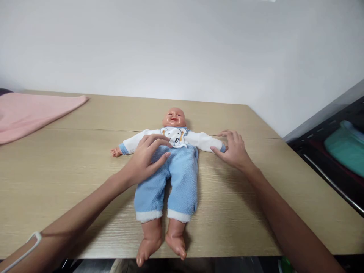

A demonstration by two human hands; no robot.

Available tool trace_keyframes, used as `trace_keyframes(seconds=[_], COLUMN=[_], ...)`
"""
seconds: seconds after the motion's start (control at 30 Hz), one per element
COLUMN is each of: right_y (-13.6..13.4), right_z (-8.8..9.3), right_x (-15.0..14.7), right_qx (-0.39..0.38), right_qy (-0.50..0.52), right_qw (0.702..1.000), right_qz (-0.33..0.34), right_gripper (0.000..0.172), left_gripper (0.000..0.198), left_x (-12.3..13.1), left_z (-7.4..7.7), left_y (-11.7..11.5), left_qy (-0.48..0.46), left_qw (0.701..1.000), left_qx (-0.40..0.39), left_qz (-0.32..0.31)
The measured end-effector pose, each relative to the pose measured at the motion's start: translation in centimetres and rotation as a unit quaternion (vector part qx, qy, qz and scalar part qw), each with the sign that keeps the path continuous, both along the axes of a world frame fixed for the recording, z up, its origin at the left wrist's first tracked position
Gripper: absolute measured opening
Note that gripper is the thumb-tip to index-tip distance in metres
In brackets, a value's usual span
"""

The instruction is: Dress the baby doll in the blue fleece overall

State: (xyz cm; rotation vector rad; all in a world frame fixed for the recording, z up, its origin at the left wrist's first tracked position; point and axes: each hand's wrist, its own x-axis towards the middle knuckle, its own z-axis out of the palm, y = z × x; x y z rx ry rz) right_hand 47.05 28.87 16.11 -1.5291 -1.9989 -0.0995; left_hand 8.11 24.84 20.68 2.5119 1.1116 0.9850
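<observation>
A baby doll (173, 170) in a white top and blue fleece trousers lies on its back in the middle of a wooden table (71, 170), head away from me, feet over the near edge. My left hand (146, 157) rests on the doll's belly, fingers spread and slightly curled on the fabric. My right hand (233, 149) lies over the end of the doll's outstretched sleeve, fingers extended, covering the doll's hand.
A pink cloth (31, 112) lies on the table's far left corner. A white wall stands behind the table. At the right a dark rack (335, 159) holds a folded teal cloth (347, 149).
</observation>
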Motion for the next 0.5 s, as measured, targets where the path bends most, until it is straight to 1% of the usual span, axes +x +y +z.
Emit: trace_keyframes(seconds=[0.07, 0.1, 0.17, 0.23, 0.27, 0.33, 0.4, 0.43, 0.47, 0.5], right_y=[0.8, 1.0, 1.2, 1.1, 0.9, 0.5, -0.1, -0.4, -0.8, -1.2], right_z=[-0.3, -0.5, -0.7, -0.6, -0.4, 0.3, 1.1, 1.4, 1.7, 2.0], right_x=[2.4, 3.4, 4.8, 5.2, 5.2, 4.5, 3.1, 2.2, 1.2, 0.1], right_qx=[-0.062, -0.087, -0.121, -0.143, -0.154, -0.168, -0.150, -0.136, -0.126, -0.123], right_qy=[0.019, 0.030, 0.059, 0.102, 0.131, 0.203, 0.287, 0.326, 0.357, 0.382], right_qw=[0.996, 0.991, 0.982, 0.975, 0.970, 0.956, 0.937, 0.926, 0.915, 0.904], right_qz=[0.066, 0.095, 0.134, 0.136, 0.132, 0.125, 0.132, 0.137, 0.141, 0.146], right_gripper=[0.071, 0.073, 0.067, 0.058, 0.055, 0.056, 0.059, 0.060, 0.061, 0.061], left_gripper=[0.023, 0.023, 0.025, 0.030, 0.035, 0.048, 0.065, 0.069, 0.068, 0.063], left_x=[1.0, 1.7, 3.4, 5.3, 6.3, 8.2, 10.0, 10.7, 11.3, 11.7], left_z=[0.7, 1.1, 1.6, 1.9, 1.9, 1.7, 1.3, 1.1, 0.9, 0.7], left_y=[1.2, 1.9, 3.3, 4.6, 5.2, 6.4, 7.4, 7.9, 8.3, 8.6], left_qy=[0.001, 0.005, 0.024, 0.057, 0.075, 0.113, 0.157, 0.178, 0.192, 0.198], left_qw=[1.000, 0.999, 0.997, 0.994, 0.992, 0.987, 0.982, 0.979, 0.976, 0.976], left_qx=[0.020, 0.028, 0.047, 0.067, 0.075, 0.077, 0.071, 0.069, 0.068, 0.068], left_qz=[-0.021, -0.034, -0.052, -0.065, -0.070, -0.081, -0.081, -0.076, -0.070, -0.064])
